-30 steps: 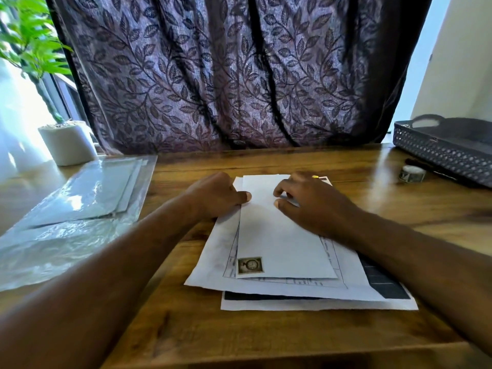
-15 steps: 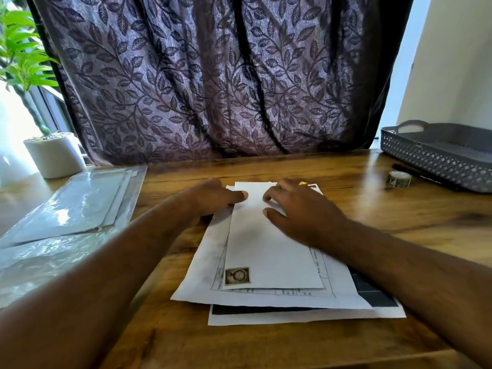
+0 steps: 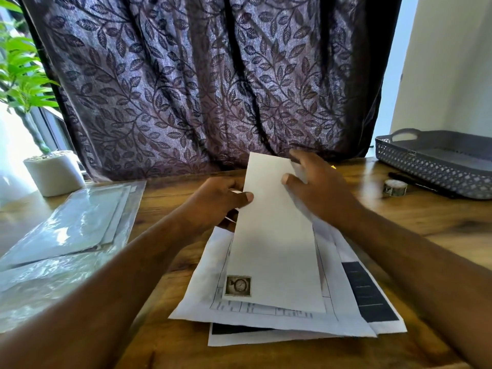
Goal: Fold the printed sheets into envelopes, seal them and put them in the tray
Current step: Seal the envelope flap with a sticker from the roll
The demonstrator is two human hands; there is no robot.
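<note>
Open table (image 3: 412,230) btwn paper stack (image 3: 346,302) & gray tray (image 3: 426,166), far right, w/ tape roll (image 3: 395,187) & black pen (image 3: 420,182) lying just before tray wall. Left side: plastic sleeves (image 3: 66,235), plant pot (image 3: 54,173). Curtain (image 3: 199,89) closes the rear.

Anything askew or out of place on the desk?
Only the printed sheets under the folded envelope: the stack is fanned and skewed, a dark-printed sheet sticking out lower right. Nothing looks spilled or torn.

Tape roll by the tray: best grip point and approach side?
Pinch the tape roll across its outer wall, coming from above. It seems to lie flat, hole up, so the round sides are free; the pen and tray crowd its far side.
</note>
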